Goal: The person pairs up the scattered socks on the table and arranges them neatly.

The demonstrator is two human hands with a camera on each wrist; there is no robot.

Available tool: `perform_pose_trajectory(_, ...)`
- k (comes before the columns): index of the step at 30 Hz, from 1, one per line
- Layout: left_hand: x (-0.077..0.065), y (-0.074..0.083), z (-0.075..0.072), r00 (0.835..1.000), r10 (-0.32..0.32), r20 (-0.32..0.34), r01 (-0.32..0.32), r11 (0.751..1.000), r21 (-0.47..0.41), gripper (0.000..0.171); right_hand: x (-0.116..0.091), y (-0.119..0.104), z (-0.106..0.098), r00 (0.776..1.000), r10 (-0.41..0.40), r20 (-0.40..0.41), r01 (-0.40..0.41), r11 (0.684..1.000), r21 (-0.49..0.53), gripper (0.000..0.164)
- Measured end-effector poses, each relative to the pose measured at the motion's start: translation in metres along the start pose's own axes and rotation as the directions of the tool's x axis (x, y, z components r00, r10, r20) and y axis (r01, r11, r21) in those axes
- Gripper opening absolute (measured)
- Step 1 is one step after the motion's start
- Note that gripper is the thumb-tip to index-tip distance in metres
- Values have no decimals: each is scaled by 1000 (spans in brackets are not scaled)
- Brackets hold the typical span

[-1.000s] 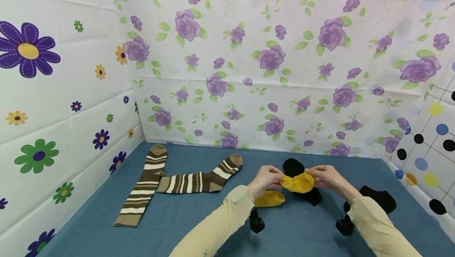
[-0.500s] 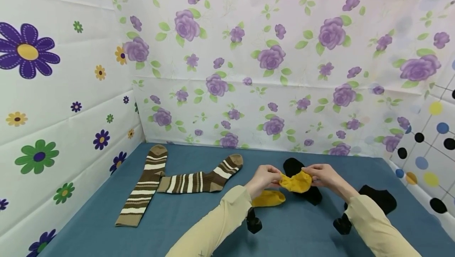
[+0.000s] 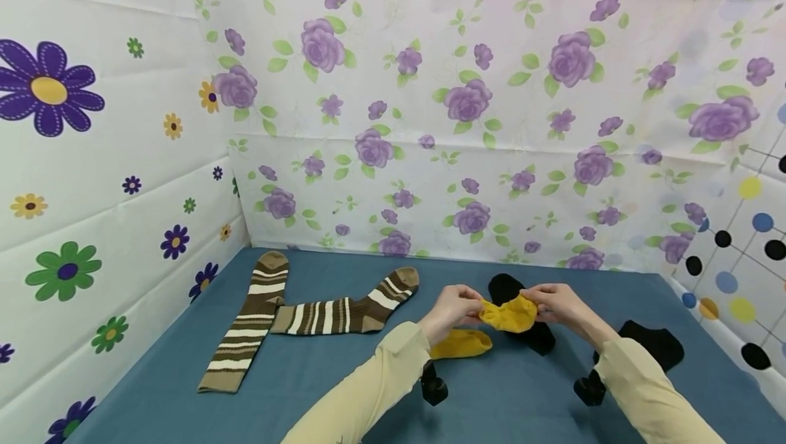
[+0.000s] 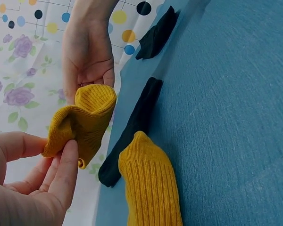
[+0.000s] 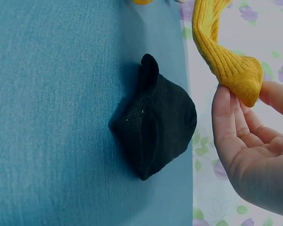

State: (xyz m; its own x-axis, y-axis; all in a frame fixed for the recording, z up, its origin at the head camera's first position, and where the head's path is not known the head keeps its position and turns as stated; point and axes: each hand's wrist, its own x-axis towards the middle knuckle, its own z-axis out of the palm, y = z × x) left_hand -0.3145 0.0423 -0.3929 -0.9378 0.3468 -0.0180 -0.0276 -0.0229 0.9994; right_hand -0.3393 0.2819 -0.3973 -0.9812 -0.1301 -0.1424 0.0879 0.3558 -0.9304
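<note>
A yellow ribbed sock hangs in the air between both hands, above the table. My left hand pinches one end of it between thumb and fingers. At the opposite end my right hand pinches it; the right wrist view shows this yellow sock bent where the fingertips meet it. Below the left hand lies a second yellow sock, partly hidden by that hand in the head view. Behind and beneath the held sock is a black sock, its middle covered.
Another black sock lies at the right, partly behind the right sleeve. Two brown and white striped socks lie flat on the left. Under everything spreads a blue cloth. Flowered sheets stand at the back and sides.
Both hands and the held yellow sock have shifted slightly to the left, the left hand a little more. The socks on the table have stayed in place.
</note>
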Motion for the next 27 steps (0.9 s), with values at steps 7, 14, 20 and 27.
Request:
perform_pose_trajectory(7,-2,2,-5,1000,-7,16,7,1000,-20,9,0,-1,3,1000,-21,15,21,1000,-2,57)
perform_pose_trajectory(14,-5,6,-10,1000,-7,18,7,1000,-24,12,0,-6,7,1000,-12,18,12,1000,21,58)
perform_pose_trajectory(20,-4,4,-17,1000,-7,16,8,999,-32,12,0,-8,12,999,-32,40,31,999,32,56)
perform_pose_trajectory(27,-8,7,-26,1000,-1,29,2,1000,-9,13,4,-9,18,999,-35,36,34,999,39,53)
